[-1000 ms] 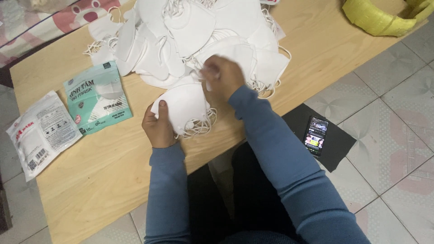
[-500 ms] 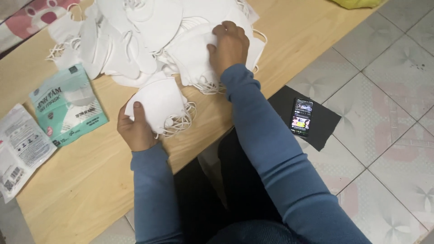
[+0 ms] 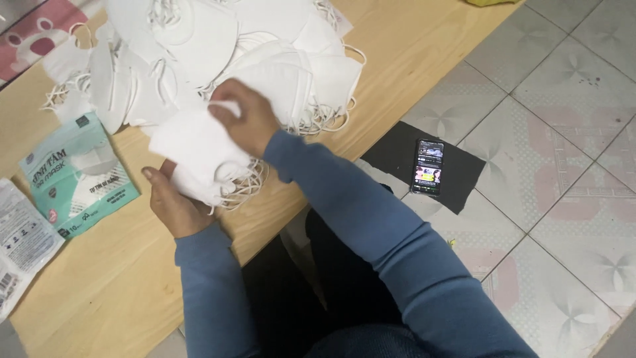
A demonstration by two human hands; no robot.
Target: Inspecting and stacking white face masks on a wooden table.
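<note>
surface [image 3: 411, 59]: wooden, carrying everything
pile [image 3: 199, 46]: white masks lying far, centre
stack [image 3: 199, 156]: masks sitting near the pile
left hand [image 3: 175, 205]: cupping the stack underneath
right hand [image 3: 245, 119]: pinching a mask onto the stack
packet [image 3: 76, 176]: teal, lying left

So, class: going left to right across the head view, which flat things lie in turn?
White packet → teal packet → mask stack in the hands → black cloth → phone.

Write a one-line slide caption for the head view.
Left hand holds a stack of white fabric face masks as right hand lays one on top, beside the heaped mask pile on the wooden table.
</note>
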